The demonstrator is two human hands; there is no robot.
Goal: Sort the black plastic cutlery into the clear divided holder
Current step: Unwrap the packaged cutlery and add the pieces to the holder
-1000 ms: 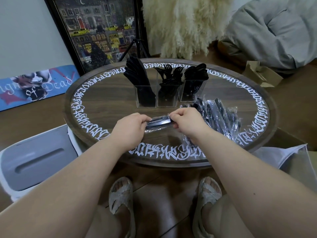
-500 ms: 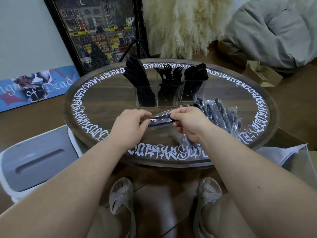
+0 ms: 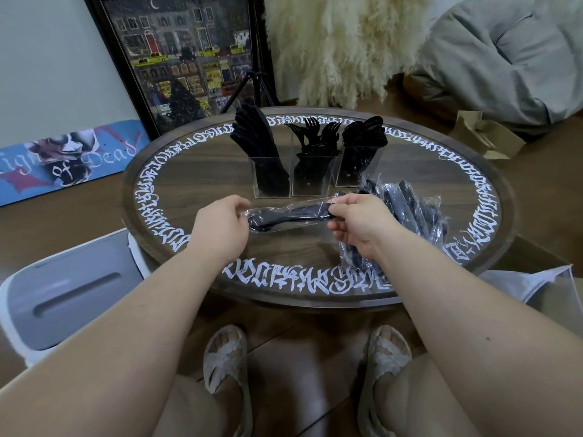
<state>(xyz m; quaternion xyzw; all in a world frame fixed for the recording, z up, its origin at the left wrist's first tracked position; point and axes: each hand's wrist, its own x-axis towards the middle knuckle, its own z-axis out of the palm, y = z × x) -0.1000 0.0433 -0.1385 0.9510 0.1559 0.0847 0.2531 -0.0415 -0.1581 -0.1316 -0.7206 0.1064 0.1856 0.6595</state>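
One holder (image 3: pixel 315 171) with three compartments stands at twelve o'clock. Two hands (image 3: pixel 220 228) share one wrapped packet (image 3: pixel 284 216). The wrapped pile (image 3: pixel 410 209) at three o'clock is uncountable.

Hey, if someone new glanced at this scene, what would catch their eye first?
Probably the round wooden table ringed with white calligraphy. At its middle-back stands the clear divided holder of black plastic cutlery. In front, the left hand and right hand hold a clear-wrapped black cutlery packet between them.

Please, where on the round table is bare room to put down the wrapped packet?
Bare wood lies left of the clear holder, inside the white lettering ring, and in front of the hands down to the near lettering. Crowded: the right side, where the pile of wrapped cutlery lies beside the right hand.
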